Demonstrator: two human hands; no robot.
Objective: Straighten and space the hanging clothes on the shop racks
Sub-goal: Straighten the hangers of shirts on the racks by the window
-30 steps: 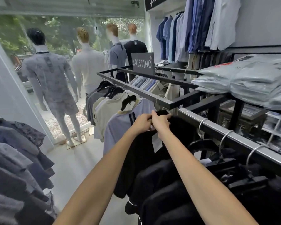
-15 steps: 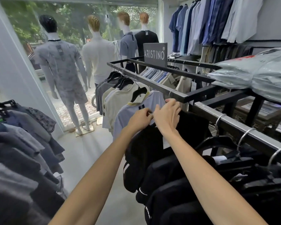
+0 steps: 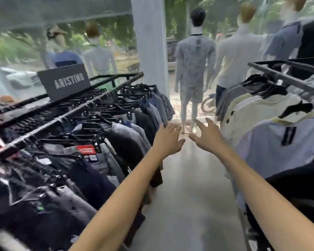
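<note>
Shop aisle: grey floor point(image 3: 188, 205), mannequins point(image 3: 194, 57) at 12 o'clock. Dark trousers point(image 3: 127, 136) hang crowded on the rack point(image 3: 65, 116) at 9 o'clock; pale shirts point(image 3: 272, 142) hang at 3 o'clock. Left hand point(image 3: 168, 137) and right hand point(image 3: 207, 136) are spread, released, grasping nothing, between the rows.

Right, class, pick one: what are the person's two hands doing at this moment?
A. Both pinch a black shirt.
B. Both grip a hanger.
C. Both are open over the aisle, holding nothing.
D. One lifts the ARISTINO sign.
C: the left hand and right hand reach forward with fingers spread above the floor between the trouser rack and the polo-shirt rack, gripping nothing.
</note>
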